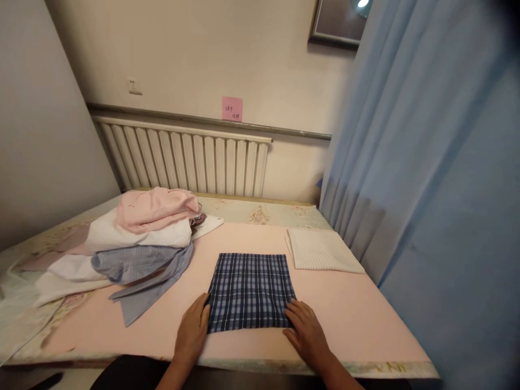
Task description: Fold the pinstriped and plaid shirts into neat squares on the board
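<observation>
A dark blue plaid cloth [252,292], with lighter blue and white lines, lies flat as a near-square on a pink sheet. My left hand [193,327] rests at its left edge, fingers stretched forward and fingertips touching the fabric. At the lower right edge, my right hand [306,330] lies palm down with its fingertips on the cloth and the thumb held apart. Both hands are open. The undersides of my fingers are hidden.
A heap of loose pink, white and blue clothes [142,238] sits to the left. A folded cream striped cloth [323,250] lies at right on the pink sheet [345,314]. A blue curtain [406,162] hangs on the right; a radiator [195,154] stands behind.
</observation>
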The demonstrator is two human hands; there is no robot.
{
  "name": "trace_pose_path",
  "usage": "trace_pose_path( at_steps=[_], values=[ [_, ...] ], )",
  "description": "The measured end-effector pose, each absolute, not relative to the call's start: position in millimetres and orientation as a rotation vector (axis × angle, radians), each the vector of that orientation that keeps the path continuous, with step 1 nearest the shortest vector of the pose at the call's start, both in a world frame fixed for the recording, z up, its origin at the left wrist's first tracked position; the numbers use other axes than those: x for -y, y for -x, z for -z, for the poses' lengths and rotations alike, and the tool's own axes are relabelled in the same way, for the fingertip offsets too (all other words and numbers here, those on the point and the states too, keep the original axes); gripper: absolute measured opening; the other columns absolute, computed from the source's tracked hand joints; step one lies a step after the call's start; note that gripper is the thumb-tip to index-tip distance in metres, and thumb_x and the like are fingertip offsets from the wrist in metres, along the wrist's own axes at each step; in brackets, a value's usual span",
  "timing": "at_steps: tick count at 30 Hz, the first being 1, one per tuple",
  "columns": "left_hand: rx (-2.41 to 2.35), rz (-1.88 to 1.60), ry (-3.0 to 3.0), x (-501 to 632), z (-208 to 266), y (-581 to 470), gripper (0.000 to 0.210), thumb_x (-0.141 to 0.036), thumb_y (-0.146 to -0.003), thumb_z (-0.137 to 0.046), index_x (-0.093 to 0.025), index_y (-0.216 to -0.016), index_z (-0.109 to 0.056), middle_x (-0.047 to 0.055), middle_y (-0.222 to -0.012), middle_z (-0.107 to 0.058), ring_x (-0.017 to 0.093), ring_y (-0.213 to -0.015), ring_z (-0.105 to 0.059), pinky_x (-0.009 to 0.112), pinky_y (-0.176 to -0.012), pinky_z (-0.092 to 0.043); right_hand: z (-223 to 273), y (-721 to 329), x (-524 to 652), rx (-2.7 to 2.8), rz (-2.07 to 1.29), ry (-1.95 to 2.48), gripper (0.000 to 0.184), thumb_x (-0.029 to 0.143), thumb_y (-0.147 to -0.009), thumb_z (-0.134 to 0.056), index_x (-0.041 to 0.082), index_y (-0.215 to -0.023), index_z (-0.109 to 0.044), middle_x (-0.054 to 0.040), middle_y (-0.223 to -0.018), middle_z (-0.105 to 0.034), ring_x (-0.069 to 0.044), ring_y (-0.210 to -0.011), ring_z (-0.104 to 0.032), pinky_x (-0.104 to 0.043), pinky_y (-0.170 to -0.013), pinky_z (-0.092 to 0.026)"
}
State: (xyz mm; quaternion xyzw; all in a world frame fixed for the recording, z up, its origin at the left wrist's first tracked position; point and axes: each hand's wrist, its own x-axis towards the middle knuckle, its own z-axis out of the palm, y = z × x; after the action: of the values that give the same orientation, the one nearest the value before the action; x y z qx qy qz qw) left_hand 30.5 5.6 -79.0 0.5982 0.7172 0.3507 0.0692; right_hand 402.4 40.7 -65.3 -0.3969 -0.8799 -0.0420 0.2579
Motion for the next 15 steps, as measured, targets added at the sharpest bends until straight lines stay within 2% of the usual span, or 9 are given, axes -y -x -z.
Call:
trace_pose_path(
  at_steps=[3,7,10,13,15],
  values=[
    [-2.135,-1.197,-1.651,2,77,-31,0.047,-0.042,-0.092,-0.031,-0.017,-0.122,-0.058,0.01,-0.126,-0.063,0.022,-0.12,-0.056,0.042,-0.109,-0.04,62,-399,-39,2.381,0.18,1.121,0.033,0.012,-0.086,-0.051,0.02,-0.116,-0.063,-0.009,-0.111,-0.065,-0.023,-0.105,-0.057,-0.04,-0.094,-0.045],
    [-2.229,-1.404,-1.517,14,77,-42,0.041,-0.041,-0.085,-0.036,-0.017,-0.11,-0.06,0.013,-0.118,-0.064,0.027,-0.115,-0.057,0.047,-0.106,-0.042,59,-388,-46,2.424,0.244,1.15,0.029,0.004,-0.083,-0.048,0.019,-0.098,-0.068,-0.0056,-0.087,-0.063,-0.02,-0.085,-0.055,-0.032,-0.078,-0.044],
    [-2.238,-1.471,-1.436,31,75,-52,0.039,-0.042,-0.081,-0.04,-0.017,-0.105,-0.058,0.015,-0.107,-0.063,0.029,-0.103,-0.06,0.048,-0.098,-0.047,62,-385,-50,2.424,0.261,1.168,0.025,0.001,-0.082,-0.047,0.018,-0.084,-0.066,-0.0044,-0.079,-0.059,-0.019,-0.079,-0.051,-0.031,-0.074,-0.04],
    [-2.165,-1.426,-1.231,46,72,-60,0.039,-0.046,-0.077,-0.046,-0.018,-0.102,-0.055,0.013,-0.097,-0.063,0.028,-0.091,-0.064,0.048,-0.088,-0.052,66,-385,-51,2.402,0.269,1.172,0.025,0.0,-0.081,-0.046,0.018,-0.082,-0.064,-0.0044,-0.08,-0.058,-0.02,-0.079,-0.048,-0.031,-0.074,-0.038],
    [-2.006,-1.318,-0.956,49,73,-66,0.036,-0.046,-0.078,-0.048,-0.019,-0.101,-0.05,0.009,-0.084,-0.065,0.027,-0.077,-0.068,0.048,-0.075,-0.056,68,-385,-51,2.389,0.282,1.17,0.026,-0.001,-0.08,-0.045,0.018,-0.082,-0.063,-0.0046,-0.08,-0.057,-0.02,-0.079,-0.047,-0.032,-0.074,-0.037]
  ],
)
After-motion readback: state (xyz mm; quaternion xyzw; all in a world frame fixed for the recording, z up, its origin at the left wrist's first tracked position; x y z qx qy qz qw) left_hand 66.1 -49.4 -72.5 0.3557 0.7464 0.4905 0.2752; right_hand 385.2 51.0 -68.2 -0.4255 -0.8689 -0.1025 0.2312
